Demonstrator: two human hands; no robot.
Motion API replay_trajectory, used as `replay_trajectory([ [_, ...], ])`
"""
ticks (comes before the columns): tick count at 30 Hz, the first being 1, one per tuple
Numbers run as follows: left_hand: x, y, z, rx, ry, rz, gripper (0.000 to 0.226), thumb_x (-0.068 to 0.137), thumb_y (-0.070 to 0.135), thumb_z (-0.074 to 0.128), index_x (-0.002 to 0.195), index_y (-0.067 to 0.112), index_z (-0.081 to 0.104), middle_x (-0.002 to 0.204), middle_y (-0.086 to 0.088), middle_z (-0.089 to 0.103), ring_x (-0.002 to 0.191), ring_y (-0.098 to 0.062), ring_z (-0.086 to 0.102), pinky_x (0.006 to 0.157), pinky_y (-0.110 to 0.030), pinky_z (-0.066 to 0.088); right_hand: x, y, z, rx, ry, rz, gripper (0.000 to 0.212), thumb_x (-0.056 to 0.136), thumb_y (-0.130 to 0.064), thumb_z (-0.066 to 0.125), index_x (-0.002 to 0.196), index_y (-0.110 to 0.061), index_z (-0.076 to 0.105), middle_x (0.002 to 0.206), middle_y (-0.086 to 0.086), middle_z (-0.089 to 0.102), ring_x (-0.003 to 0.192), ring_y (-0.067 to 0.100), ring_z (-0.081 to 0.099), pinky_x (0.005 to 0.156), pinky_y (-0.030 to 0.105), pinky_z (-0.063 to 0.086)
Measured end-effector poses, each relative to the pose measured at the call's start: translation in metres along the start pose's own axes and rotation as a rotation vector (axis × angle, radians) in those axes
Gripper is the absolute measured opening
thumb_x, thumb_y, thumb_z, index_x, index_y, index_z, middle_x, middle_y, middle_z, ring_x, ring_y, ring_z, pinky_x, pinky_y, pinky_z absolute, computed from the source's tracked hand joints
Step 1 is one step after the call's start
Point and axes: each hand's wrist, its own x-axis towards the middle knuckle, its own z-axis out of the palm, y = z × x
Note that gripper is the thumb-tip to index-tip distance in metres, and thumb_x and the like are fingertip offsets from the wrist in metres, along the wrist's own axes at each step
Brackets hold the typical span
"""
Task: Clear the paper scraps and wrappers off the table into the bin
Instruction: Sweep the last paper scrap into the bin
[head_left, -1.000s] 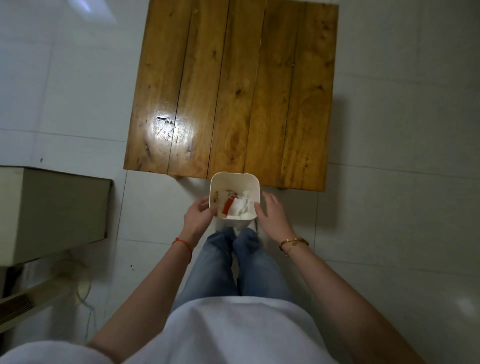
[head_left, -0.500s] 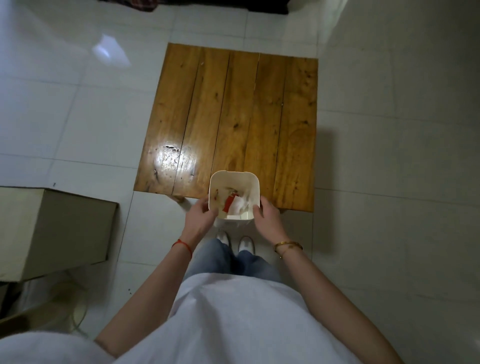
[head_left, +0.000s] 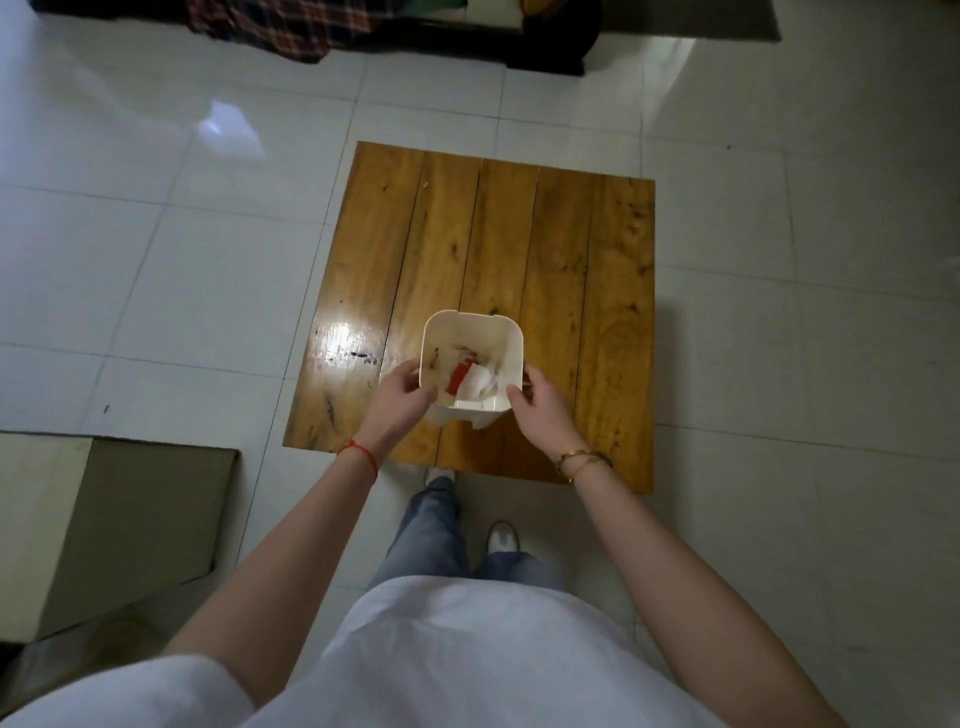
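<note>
A small white square bin (head_left: 470, 325) is held over the near part of a low wooden plank table (head_left: 571, 249). Inside it lie white paper scraps (head_left: 480, 387) and a red wrapper (head_left: 458, 378). My left hand (head_left: 400, 397) grips the bin's left side and my right hand (head_left: 540, 410) grips its right side. The tabletop shows bare planks with a bright glare patch near its left edge.
A beige cabinet or box (head_left: 104, 525) stands on the white tiled floor at the left. Plaid cloth (head_left: 260, 26) and dark furniture (head_left: 519, 36) line the far edge. My legs and shoes (head_left: 503, 535) are just below the table's near edge.
The view has pulled back and up, showing the whole table. The bin, held in both hands, has moved from in front of the table's near edge to above the tabletop.
</note>
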Motion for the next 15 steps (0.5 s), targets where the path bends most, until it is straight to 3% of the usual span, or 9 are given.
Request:
replay_trajectory([
  [3,0.041,0.010,-0.020,0.006,-0.056,-0.020,0.049,0.084,0.013,0.057,0.132,0.018,0.053,0.106,0.002,0.067,0.083,-0.007,0.063,0.059,-0.019,0.055,0.037,-0.018,0.009,-0.015,0.013,0.017,0.046,0.099,-0.027,0.046,0.142,-0.015,0.038,0.118,0.003,0.062,0.079,0.006,0.058,0.052,0.010,0.040],
  [6,0.080,0.017,-0.037,-0.038,-0.111,-0.051,0.052,0.082,0.005,0.055,0.132,0.014,0.052,0.105,0.001,0.066,0.089,-0.003,0.060,0.055,-0.010,0.050,0.073,-0.034,0.018,-0.012,0.013,0.049,0.046,0.098,-0.025,0.047,0.142,-0.015,0.038,0.113,0.003,0.064,0.079,0.012,0.062,0.056,0.019,0.048],
  [11,0.133,0.018,-0.052,-0.020,-0.198,-0.081,0.050,0.083,0.004,0.056,0.130,0.018,0.052,0.099,0.014,0.062,0.095,-0.005,0.057,0.063,-0.013,0.045,0.123,-0.043,0.035,-0.014,0.034,0.089,0.045,0.097,-0.020,0.049,0.140,-0.013,0.040,0.118,0.006,0.063,0.088,0.013,0.061,0.064,0.017,0.048],
  [15,0.164,0.012,-0.051,0.010,-0.260,-0.107,0.054,0.083,0.001,0.056,0.134,0.017,0.049,0.115,0.000,0.062,0.108,-0.016,0.054,0.075,-0.020,0.047,0.150,-0.038,0.041,-0.010,0.033,0.147,0.044,0.096,-0.019,0.050,0.139,-0.013,0.042,0.124,0.007,0.060,0.108,0.021,0.059,0.087,0.036,0.054],
])
